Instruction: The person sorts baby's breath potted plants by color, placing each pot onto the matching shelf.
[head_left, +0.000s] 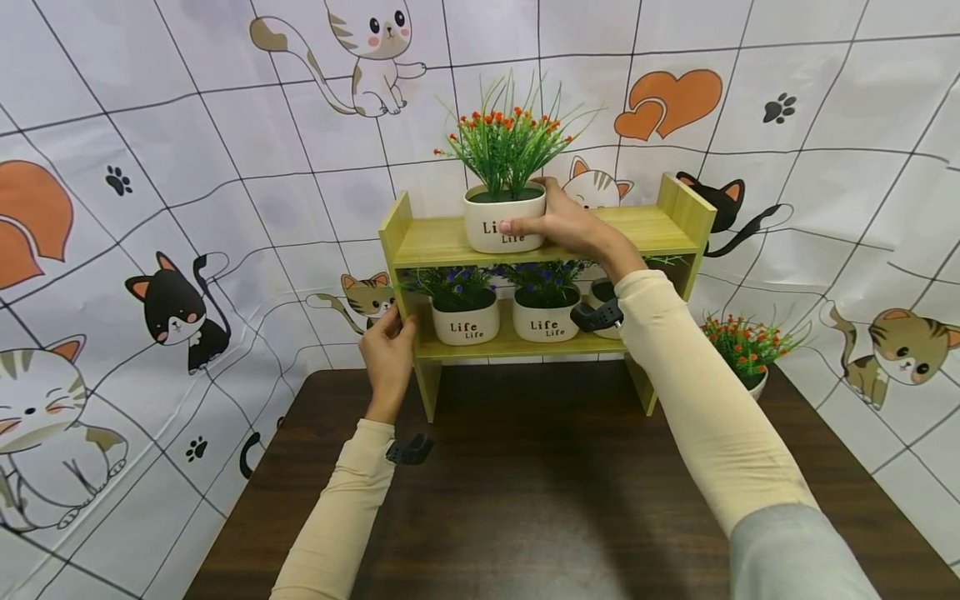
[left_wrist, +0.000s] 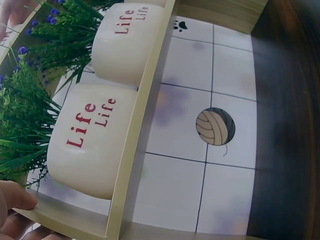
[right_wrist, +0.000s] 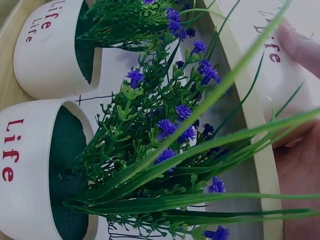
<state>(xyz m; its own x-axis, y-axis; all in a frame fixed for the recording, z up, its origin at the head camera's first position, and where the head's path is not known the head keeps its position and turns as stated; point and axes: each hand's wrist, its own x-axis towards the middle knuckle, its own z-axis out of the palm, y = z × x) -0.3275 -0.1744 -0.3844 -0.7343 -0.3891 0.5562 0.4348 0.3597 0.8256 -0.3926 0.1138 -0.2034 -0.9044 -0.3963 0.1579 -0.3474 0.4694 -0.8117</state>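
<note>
A potted plant (head_left: 504,167) with orange flowers and a white "Life" pot sits at the upper board of a light wooden shelf (head_left: 435,237), left of its middle. My right hand (head_left: 570,218) grips the pot from its right side, thumb across the front. Lower down, my left hand (head_left: 388,358) pinches the shelf's left side panel between thumb and fingers; the thumb (left_wrist: 17,195) shows at the panel in the left wrist view. On the lower board stand purple-flowered plants in white pots (head_left: 465,323) (right_wrist: 25,165). A third pot there is partly hidden behind my right wrist.
Another orange-flowered plant (head_left: 750,350) stands on the dark table (head_left: 510,475), right of the shelf. Behind is a white wall covering (head_left: 285,208) with cats, hearts and paw prints. A black wrist strap (head_left: 411,450) is on each arm.
</note>
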